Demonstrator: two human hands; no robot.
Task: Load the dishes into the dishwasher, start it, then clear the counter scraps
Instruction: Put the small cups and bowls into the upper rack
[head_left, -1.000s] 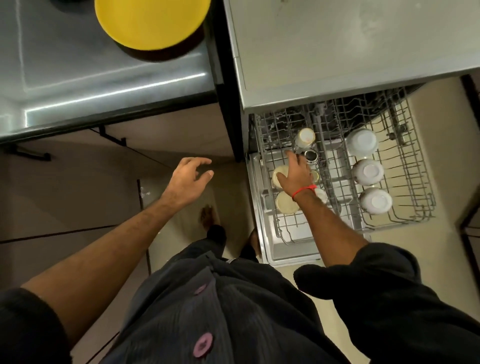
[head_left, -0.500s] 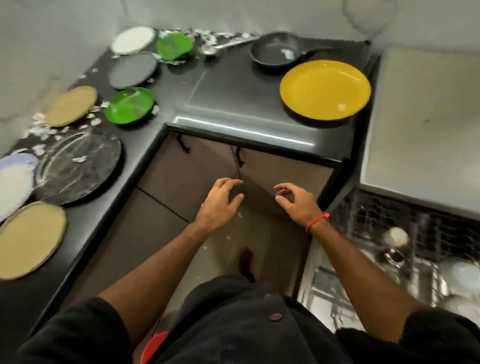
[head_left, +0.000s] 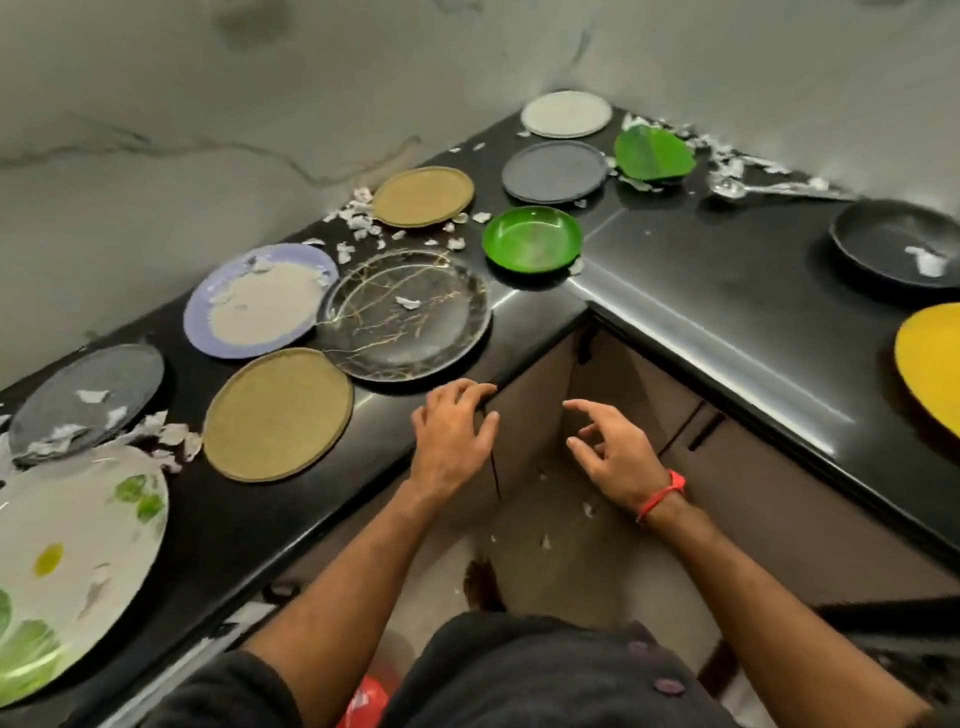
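- Your left hand (head_left: 454, 436) holds nothing; fingers bent loose, tips at the black counter (head_left: 701, 291) edge, prob. so it's near the plates.
- Your right hand (head_left: 618, 457) is empty too, fingers spread, out over the floor w/ a red wrist band (head_left: 662, 496).
- Closest dishes: black gold-veined plate (head_left: 410, 317) & tan plate (head_left: 278, 413), laid flat, easy to lift.
- White scraps (head_left: 358, 221) lie btwn the plates. Dishwasher isn't in view.

Counter (head_left: 649, 291), L-shaped: front edge bare beside the tan plate (head_left: 278, 413) and marbled black plate (head_left: 405, 314). Inner corner: open strip right of the green bowl (head_left: 531, 239). Back edge blocked by plates and white scraps (head_left: 358, 221). Right end: black pan (head_left: 898, 244), yellow plate (head_left: 932, 364).
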